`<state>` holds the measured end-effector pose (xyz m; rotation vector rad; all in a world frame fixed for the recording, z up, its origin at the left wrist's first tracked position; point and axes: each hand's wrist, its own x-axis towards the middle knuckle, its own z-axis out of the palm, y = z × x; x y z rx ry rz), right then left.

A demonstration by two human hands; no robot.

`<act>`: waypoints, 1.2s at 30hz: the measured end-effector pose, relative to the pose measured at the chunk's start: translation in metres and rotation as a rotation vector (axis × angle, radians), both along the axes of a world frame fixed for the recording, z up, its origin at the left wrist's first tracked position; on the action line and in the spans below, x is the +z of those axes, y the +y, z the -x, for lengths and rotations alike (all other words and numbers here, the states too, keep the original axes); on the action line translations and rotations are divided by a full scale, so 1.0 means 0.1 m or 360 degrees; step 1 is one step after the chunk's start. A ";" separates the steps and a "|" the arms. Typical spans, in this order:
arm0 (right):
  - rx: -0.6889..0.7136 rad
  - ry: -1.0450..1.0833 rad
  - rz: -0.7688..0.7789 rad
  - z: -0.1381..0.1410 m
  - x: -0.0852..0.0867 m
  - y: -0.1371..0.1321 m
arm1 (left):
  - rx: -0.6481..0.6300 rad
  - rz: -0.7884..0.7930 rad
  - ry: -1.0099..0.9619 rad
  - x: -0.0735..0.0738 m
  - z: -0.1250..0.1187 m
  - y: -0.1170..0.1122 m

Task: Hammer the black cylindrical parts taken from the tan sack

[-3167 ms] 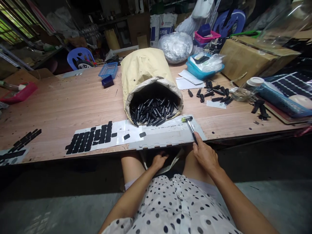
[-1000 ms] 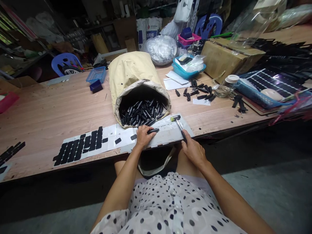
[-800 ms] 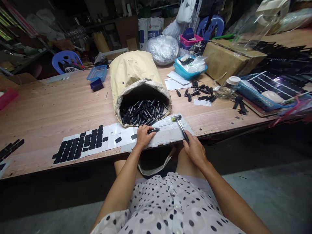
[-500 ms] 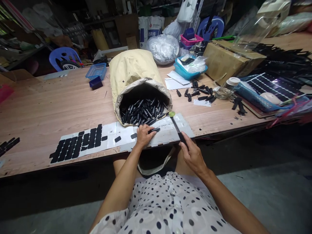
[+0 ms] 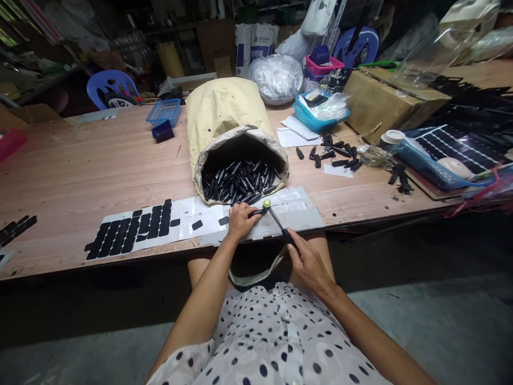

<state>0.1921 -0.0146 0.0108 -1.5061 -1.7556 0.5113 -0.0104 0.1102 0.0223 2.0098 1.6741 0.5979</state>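
Yellow-tan sack (image 5: 228,101) lying on its side straight ahead, mouth gaping toward the table edge, heaped inside with black parts (image 5: 240,181); rolled rim in the way, just beyond the left hand (image 5: 240,220). Thumb and fingers of that hand pinching one black piece (image 5: 257,212) over the grey board (image 5: 306,206). Right hand (image 5: 308,260) with fingers wrapped around the handle of a small hammer (image 5: 276,218), yellow-green head at the far end of the piece; touching or just above, impossible to tell. To the left, a white sheet (image 5: 186,215) with rows of black pads (image 5: 127,235), a few set apart toward the left hand. To the right, scattered loose parts (image 5: 341,152), white papers (image 5: 298,138), a teal basket (image 5: 306,117), a cardboard box (image 5: 380,104). Left of the sack, a blue basket (image 5: 163,111). Beneath, a wood-grain table (image 5: 120,160), specked with small marks. Beyond, dim clutter, a blue chair (image 5: 108,83), a clear-wrapped bundle (image 5: 276,79). Below, grey floor (image 5: 433,315) in shadow.
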 end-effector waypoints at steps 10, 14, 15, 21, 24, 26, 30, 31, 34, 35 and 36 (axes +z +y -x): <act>0.0049 0.0079 0.0085 0.04 -0.03 -0.01 | 0.0027 0.0027 -0.0001 0.03 -0.02 -0.01; -0.0243 -0.0089 0.0002 -0.11 0.07 0.11 | 0.0024 0.0009 0.0003 0.04 -0.02 -0.02; -0.0349 -0.0180 0.0008 -0.16 0.10 0.15 | 0.0018 0.0001 0.0004 0.04 -0.02 -0.02; -0.0730 -0.0696 0.0257 -0.28 0.19 0.31 | 0.0007 -0.0009 -0.0009 0.03 -0.02 -0.03; -0.0722 -0.0768 0.0304 -0.24 0.16 0.31 | -0.0018 0.0009 -0.0014 0.07 -0.01 -0.02; -0.0721 -0.0789 0.0306 -0.22 0.15 0.31 | -0.0055 0.0014 -0.0021 0.10 0.01 -0.02; -0.0719 -0.0823 0.0301 -0.20 0.14 0.30 | -0.0302 0.0043 -0.0023 0.14 0.11 -0.16; -0.0711 -0.0831 0.0285 -0.20 0.14 0.30 | -0.0413 0.0043 -0.0015 0.14 0.14 -0.24; -0.0695 -0.0857 0.0250 -0.19 0.14 0.30 | -0.0668 -0.0007 0.0087 0.08 0.21 -0.52; -0.0698 -0.0864 0.0251 -0.20 0.13 0.30 | -0.0693 -0.0036 0.0150 0.05 0.22 -0.62; -0.0702 -0.0872 0.0254 -0.20 0.13 0.30 | -0.0690 -0.0072 0.0217 0.02 0.22 -0.70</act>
